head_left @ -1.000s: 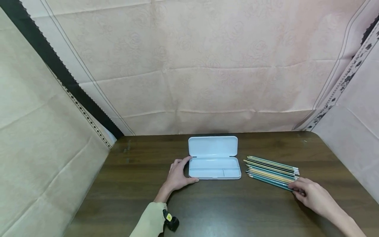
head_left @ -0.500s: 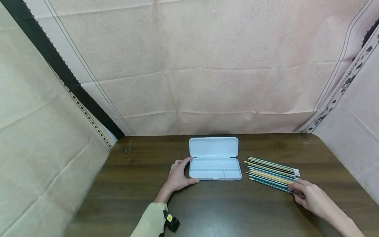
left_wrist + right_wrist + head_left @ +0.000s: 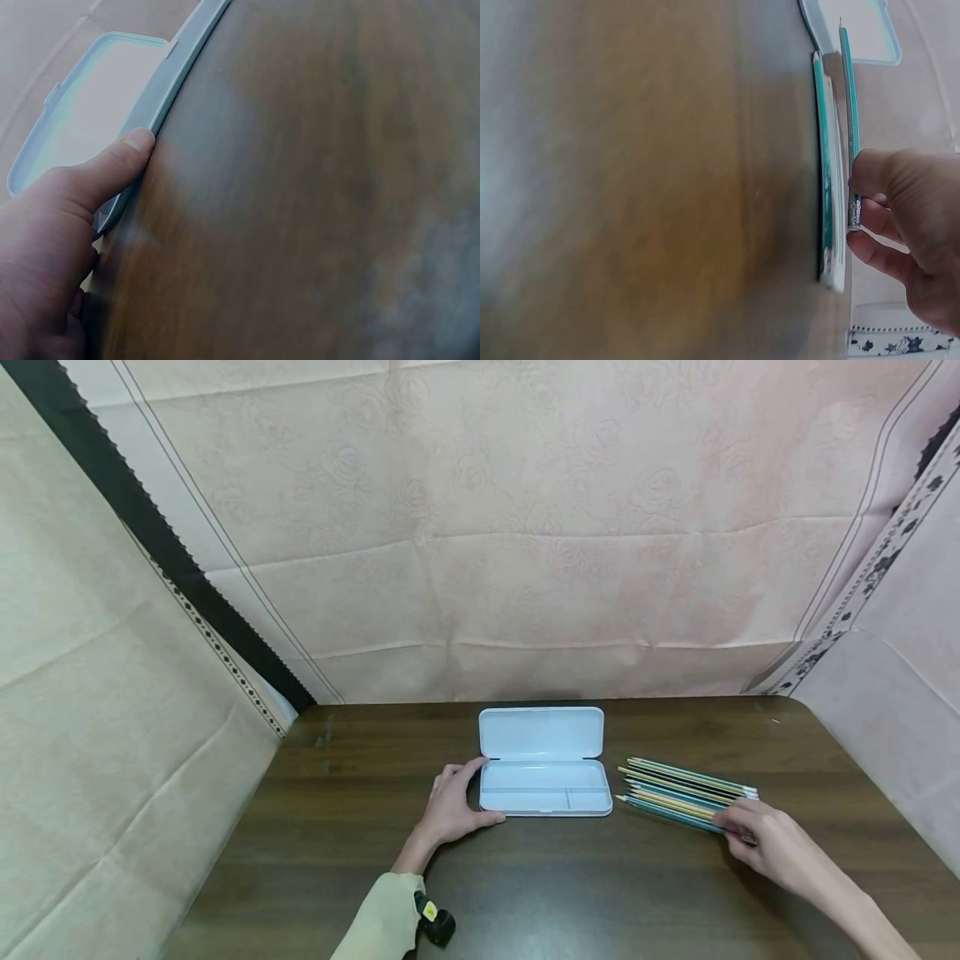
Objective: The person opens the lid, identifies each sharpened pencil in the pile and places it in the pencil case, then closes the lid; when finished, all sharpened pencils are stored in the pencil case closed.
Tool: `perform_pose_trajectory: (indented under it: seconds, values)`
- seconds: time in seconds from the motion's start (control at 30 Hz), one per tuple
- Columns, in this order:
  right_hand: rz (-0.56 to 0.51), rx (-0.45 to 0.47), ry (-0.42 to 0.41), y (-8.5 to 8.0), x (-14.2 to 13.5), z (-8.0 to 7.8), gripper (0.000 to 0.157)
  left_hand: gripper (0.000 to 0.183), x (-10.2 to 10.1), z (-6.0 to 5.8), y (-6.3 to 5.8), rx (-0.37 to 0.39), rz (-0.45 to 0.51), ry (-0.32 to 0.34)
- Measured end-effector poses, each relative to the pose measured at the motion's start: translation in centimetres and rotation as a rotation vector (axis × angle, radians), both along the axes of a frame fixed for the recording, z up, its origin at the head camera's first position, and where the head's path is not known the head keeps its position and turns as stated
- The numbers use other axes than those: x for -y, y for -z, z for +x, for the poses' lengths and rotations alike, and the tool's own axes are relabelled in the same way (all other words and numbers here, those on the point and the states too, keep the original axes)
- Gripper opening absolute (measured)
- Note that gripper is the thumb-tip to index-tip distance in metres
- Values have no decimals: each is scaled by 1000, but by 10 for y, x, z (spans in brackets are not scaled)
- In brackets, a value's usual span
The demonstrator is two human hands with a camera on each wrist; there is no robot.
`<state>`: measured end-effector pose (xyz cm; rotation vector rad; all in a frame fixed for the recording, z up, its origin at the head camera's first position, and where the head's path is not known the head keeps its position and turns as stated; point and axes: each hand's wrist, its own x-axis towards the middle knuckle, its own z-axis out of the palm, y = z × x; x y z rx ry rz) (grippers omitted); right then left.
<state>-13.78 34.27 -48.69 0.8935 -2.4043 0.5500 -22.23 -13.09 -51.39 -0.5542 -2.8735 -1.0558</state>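
A light blue pencil case (image 3: 546,802) lies with its lid raised, its tray split into compartments with nothing in them. My left hand (image 3: 450,808) holds the case at its left end, thumb on the front edge and forefinger at the back corner. In the left wrist view the thumb (image 3: 124,161) presses the rim. To the right, several green, yellow and dark pencils (image 3: 675,782) lie side by side in a row. My right hand (image 3: 772,843) pinches one green pencil (image 3: 850,97) near its eraser end. In the right wrist view that pencil is raised over the others, its tip toward the case.
Everything rests on a brown wooden table (image 3: 547,885). Pale patterned cloth (image 3: 540,535) hangs behind the table and along both sides. A black device (image 3: 437,927) is strapped at the left sleeve's cuff.
My right hand has shifted left and slightly up, drawing one pencil out past the row's tips toward the case. My left hand and the case stay where they were.
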Motion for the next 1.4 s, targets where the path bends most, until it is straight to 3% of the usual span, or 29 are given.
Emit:
perform_pose_trajectory:
  seconds: [0.17, 0.43, 0.93, 1.4]
  values:
    - [-18, 10, -25, -7, 15, -11, 37, 91, 0, 0, 0, -1, -6, -3]
    - [-15, 26, -53, -11, 37, -26, 37, 91, 0, -1, 2, -35, -3, 9]
    - [19, 109, -68, -21, 73, -49, 32, 91, 0, 2, -1, -17, 9, 8]
    - [78, 274, -13, -27, 102, -65, 26, 92, 0, 0, 0, -12, -3, 3]
